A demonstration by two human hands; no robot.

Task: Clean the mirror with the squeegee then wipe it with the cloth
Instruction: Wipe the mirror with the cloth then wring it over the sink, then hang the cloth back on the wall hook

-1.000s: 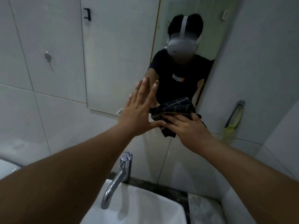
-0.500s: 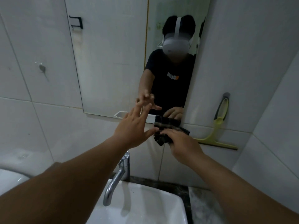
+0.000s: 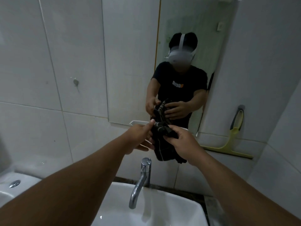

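Forearms come up from the bottom of our view and cross above the basin [image 3: 162, 207] and the chrome tap [image 3: 141, 178], meeting in mid-air just short of the wall. Our right hand [image 3: 184, 144] is closed on the dark striped cloth [image 3: 161, 141], its fingers [image 3: 169, 138] curled over the bunched upper part while the rest hangs down in a loose fold towards the tap. Our left hand [image 3: 138, 137] comes in from the side, thumb laid on the top of the bundle and the other fingers spread under it, touching but not, as far as we can tell, fully clamped. So the cloth sits between the two hands, its long axis running roughly up and down, the gathered end highest. Beyond it, and slightly above, lies the lower edge of the mirror [image 3: 187, 22]; the glass rises up and away from the fingers, so we judge the coming move to be a short push forward and upward, with the right hand the one better placed to carry the cloth flat onto it. Farther right, well apart from both hands, the yellow-green squeegee [image 3: 231, 141] hangs on the tiled wall [image 3: 48, 62] from its hook, blade lowest, which suggests the squeegee pass is done.
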